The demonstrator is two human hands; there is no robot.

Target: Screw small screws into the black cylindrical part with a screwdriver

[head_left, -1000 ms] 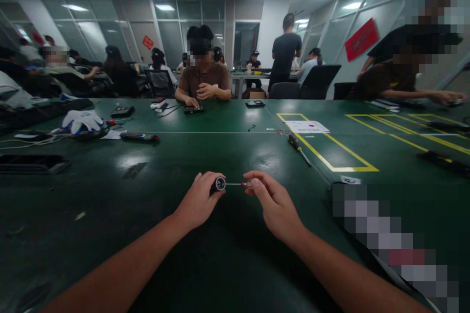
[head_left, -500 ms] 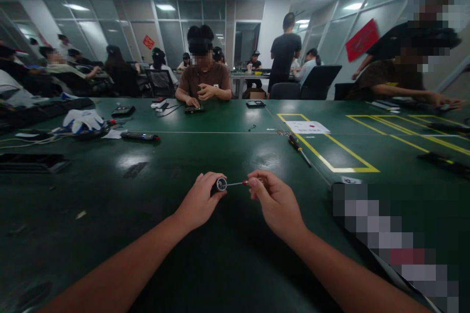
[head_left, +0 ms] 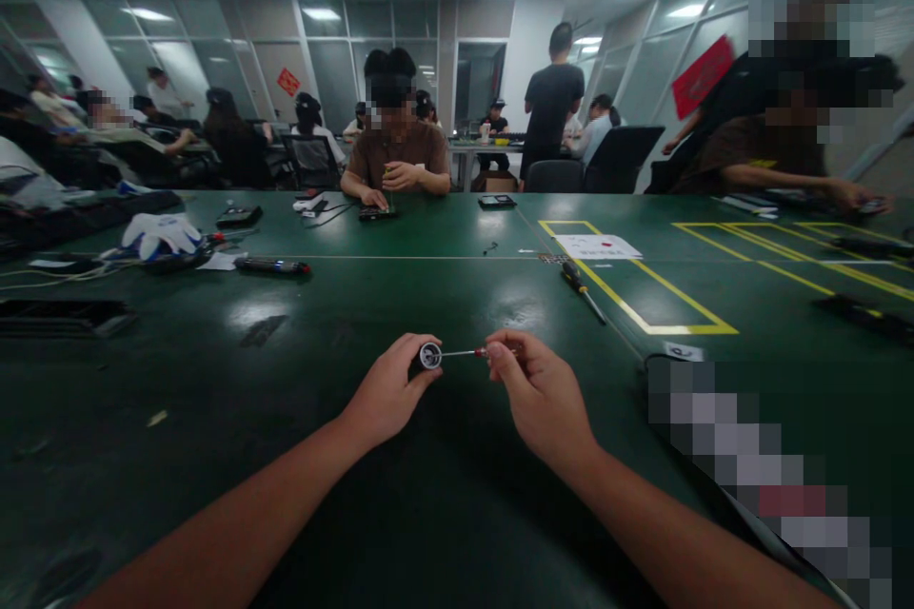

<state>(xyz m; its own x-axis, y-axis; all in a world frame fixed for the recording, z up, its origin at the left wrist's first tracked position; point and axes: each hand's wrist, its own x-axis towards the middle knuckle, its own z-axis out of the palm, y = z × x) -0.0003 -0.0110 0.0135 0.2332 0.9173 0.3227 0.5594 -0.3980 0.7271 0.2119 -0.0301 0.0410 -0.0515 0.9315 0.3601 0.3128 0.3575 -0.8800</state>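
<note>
1. Here's the left grip [head_left: 389, 390], curled snugly round a dark cylinder [head_left: 431, 363]: thumb on the near side, fingers wrapped behind, the gap between them no wider than the cylinder itself.
2. The cylinder's open end, ringed in silver, shows right at the fingertips of that grip, facing the camera.
3. Across to the right grip [head_left: 548, 390], and it's a fine pinch, nearly closed: thumb and forefinger on the handle end of a slim screwdriver [head_left: 463, 354], a touch of red showing just ahead of the fingertips.
4. The bare shaft bridges the space between the two grips, its far end at the cylinder's mouth; whether the tip goes inside, and how deep, I can't tell.
5. Both grips work above the green worktop [head_left: 400, 533], near each other.
6. Beyond the right grip, a little to its right, lies a yellow-and-black screwdriver [head_left: 584, 292]; past that, a white sheet [head_left: 592, 246].
7. Beyond the left grip and off to its left, there's a dark tool [head_left: 271, 266] with a red end, and farther out, white-and-blue gloves [head_left: 158, 233].
8. Straight out past both grips, a co-worker [head_left: 400, 147] in brown sits with hands at a dark device [head_left: 378, 213].
</note>
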